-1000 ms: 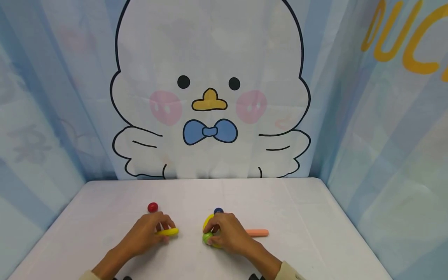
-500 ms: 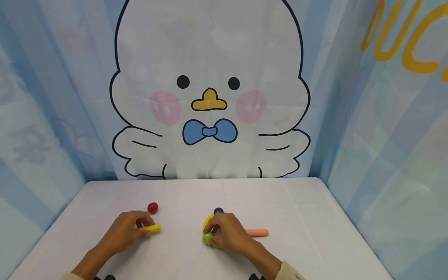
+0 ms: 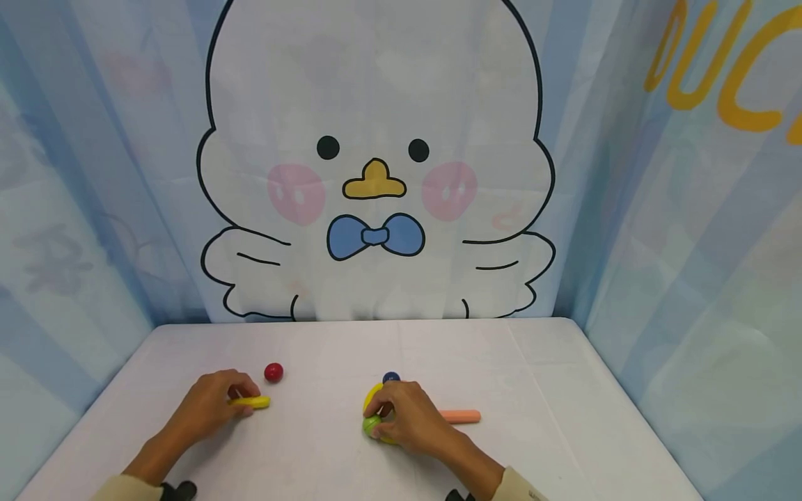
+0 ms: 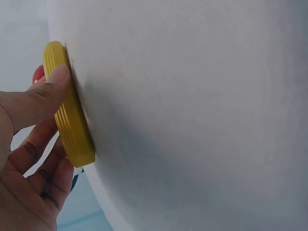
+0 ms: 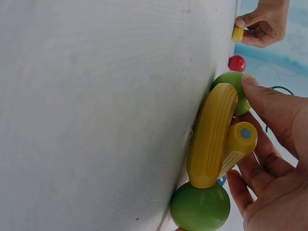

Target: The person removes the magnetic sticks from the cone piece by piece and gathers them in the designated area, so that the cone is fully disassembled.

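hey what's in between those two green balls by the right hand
In the right wrist view, a ridged yellow piece lies between the upper green ball and the lower green ball.

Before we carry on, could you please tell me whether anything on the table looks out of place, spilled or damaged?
Nothing clearly stands out: no spill or break shows. The red ball sits apart from the yellow and green pieces at the right hand, but that alone hardly looks odd.
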Available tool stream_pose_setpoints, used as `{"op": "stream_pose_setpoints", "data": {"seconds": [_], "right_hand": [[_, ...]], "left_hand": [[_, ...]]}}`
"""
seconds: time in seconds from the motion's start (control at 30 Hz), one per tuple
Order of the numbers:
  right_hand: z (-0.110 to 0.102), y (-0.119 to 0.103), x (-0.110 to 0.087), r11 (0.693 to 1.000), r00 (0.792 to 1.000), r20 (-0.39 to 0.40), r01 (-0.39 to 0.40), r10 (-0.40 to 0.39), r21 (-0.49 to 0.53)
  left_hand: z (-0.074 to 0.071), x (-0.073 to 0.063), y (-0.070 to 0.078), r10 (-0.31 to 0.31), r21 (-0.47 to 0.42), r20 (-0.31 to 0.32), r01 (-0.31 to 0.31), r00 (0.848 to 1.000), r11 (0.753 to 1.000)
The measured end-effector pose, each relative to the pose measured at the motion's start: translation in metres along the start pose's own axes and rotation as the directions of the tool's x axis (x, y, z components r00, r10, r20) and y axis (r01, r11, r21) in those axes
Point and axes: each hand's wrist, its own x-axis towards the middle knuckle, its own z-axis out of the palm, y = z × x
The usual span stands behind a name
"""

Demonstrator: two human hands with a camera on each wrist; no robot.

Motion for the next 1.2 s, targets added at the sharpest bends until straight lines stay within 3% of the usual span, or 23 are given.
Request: {"op": "stream_pose_setpoints", "data": {"seconds": [0.6, 0.93, 1.2], "right_hand": [[0.000, -0.001, -0.001, 1.000, 1.000, 0.001, 0.001, -0.001, -0.008], [-0.002, -0.001, -0.002, 0.999, 1.000, 0.000, -0.004, 0.004, 0.039], [-0.008, 0.003, -0.003, 0.996, 0.997, -0.072, 0.007, 0.000, 0.092]], "left_hand": [[-0.001, 0.006, 0.000, 0.032, 0.018, 0.008, -0.032, 0.999, 0.999], [-0.006, 0.001, 0.006, 0.012, 0.044, -0.017, -0.011, 1.000, 0.999], [-0.008, -0.010, 0.029, 0.117, 0.045, -0.081, -0.113, 0.990, 0.993]]}}
